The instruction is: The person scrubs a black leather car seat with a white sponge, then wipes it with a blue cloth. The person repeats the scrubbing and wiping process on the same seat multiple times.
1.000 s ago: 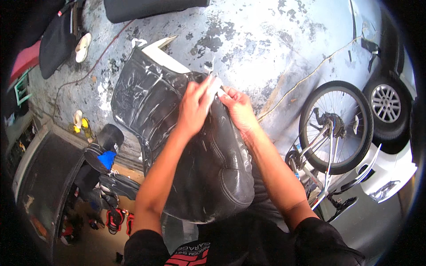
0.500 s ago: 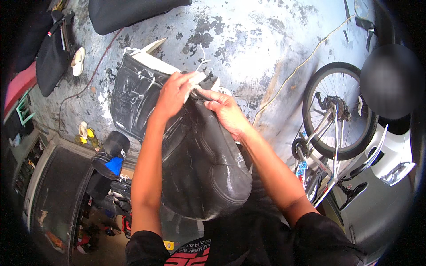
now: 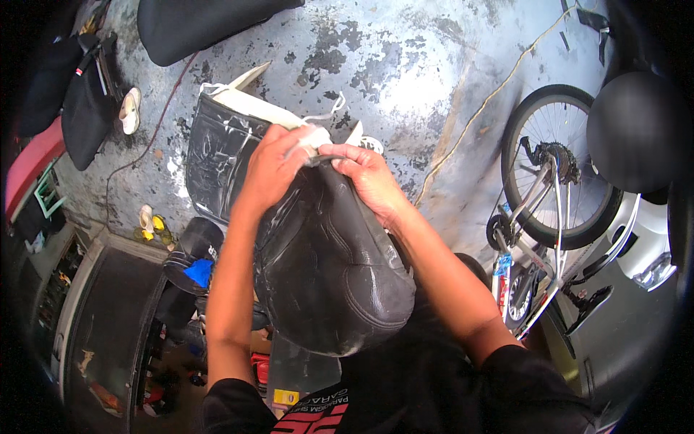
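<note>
A black leather seat cover (image 3: 311, 267), creased and stitched, spreads in front of me between my forearms. Its far edge is pinched between the thumb and fingers of my right hand (image 3: 367, 177). Beside it, my left hand (image 3: 275, 165) is closed on a soft white piece (image 3: 314, 137) at that same edge; motion blurs its fingertips. A thin white strip (image 3: 327, 111) curls out beyond the hands. Left of my left hand lies a shiny black panel (image 3: 220, 155) smeared white, with a pale flap (image 3: 264, 103) along its far side.
Peeling grey floor (image 3: 405, 43) surrounds the work. An upturned bicycle (image 3: 553, 166) is at right, near a white car part (image 3: 643, 246). At the far edge lies a black padded piece (image 3: 210, 25). Pale shoes (image 3: 130, 111) and a dark cable (image 3: 163, 119) are at left.
My left hand has shifted slightly nearer and left, its fingers now blurred around the white piece. The white strip has swung to the right. My right hand keeps its pinch.
</note>
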`<state>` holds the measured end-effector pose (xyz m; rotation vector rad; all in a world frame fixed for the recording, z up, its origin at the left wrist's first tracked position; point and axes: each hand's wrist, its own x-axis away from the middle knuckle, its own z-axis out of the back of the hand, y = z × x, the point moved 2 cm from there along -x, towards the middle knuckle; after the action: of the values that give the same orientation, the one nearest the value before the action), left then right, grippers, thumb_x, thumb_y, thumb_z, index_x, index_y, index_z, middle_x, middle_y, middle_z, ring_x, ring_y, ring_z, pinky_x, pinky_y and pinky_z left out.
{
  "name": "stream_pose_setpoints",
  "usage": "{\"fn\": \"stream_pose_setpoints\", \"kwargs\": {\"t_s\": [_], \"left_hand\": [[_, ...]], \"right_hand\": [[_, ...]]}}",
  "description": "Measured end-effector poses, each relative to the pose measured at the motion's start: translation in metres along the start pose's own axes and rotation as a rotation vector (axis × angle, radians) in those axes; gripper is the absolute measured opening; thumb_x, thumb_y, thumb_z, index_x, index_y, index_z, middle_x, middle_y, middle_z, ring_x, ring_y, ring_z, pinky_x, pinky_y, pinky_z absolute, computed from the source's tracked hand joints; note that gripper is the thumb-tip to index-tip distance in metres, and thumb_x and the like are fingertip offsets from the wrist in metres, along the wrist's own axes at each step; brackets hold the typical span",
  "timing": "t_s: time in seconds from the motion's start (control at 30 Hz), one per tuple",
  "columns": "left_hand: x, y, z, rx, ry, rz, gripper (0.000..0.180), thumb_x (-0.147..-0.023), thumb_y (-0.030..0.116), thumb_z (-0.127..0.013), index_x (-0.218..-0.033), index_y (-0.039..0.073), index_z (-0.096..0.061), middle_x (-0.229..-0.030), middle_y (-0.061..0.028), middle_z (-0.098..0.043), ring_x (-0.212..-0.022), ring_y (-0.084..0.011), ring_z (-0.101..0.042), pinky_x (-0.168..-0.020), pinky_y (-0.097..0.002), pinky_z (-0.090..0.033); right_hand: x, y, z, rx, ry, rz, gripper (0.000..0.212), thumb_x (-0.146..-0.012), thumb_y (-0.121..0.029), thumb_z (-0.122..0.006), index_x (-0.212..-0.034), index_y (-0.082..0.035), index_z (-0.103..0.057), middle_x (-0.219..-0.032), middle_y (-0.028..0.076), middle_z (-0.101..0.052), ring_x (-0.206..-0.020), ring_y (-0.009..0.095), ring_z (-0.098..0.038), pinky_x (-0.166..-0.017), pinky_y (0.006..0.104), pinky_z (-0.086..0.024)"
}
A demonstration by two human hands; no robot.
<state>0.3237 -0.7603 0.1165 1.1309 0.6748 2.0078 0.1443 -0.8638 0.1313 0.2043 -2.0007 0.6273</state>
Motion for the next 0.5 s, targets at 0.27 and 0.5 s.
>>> {"fn": "stream_pose_setpoints", "kwargs": {"t_s": [0.27,0.5], "left_hand": [[0.051,0.031,-0.059,0.340,0.278,0.157,0.045,-0.102,0.013,-0.064,-0.147,0.008,-0.062,-0.099,-0.0112,-0.054,-0.088,-0.0232,-0.057,-0.082,-0.0354,-0.049],[0.053,0.029,-0.051,0.131,0.280,-0.101,0.046,-0.093,0.015,-0.069,-0.139,0.012,-0.070,-0.103,-0.0117,-0.056,-0.096,-0.0312,-0.059,-0.089,-0.0434,-0.049]], "right_hand": [[-0.009,0.008,0.007,-0.076,0.112,0.024,0.024,-0.107,-0.020,-0.058,-0.101,-0.002,-0.073,-0.088,0.005,-0.074,-0.070,0.013,-0.067,-0.065,0.0305,-0.055],[-0.007,0.002,0.001,-0.126,0.186,0.034,0.025,-0.102,-0.017,-0.057,-0.091,-0.002,-0.074,-0.084,0.007,-0.073,-0.069,0.015,-0.067,-0.063,0.0314,-0.054]]}}
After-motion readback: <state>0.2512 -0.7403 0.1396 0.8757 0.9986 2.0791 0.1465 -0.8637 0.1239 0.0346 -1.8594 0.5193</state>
